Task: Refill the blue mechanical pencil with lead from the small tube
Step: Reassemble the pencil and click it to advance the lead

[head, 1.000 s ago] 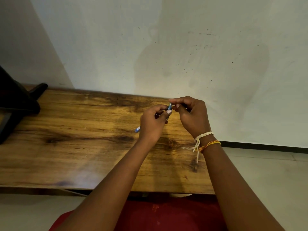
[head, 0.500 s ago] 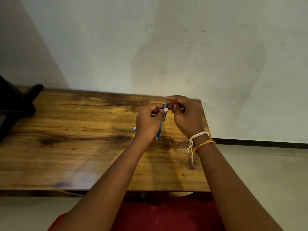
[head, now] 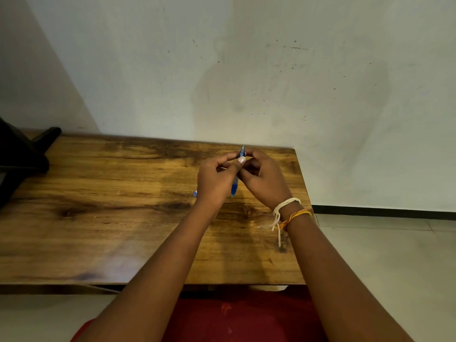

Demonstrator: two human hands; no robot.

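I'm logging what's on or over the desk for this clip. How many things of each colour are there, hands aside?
Blue: 2, the pencil held upright and a small piece half hidden behind the left hand
Black: 1, the stand at the desk's left end
Total: 3

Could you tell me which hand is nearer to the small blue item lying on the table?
Left. The left hand sits directly beside the small blue item, partly hiding it; the right hand is farther right.
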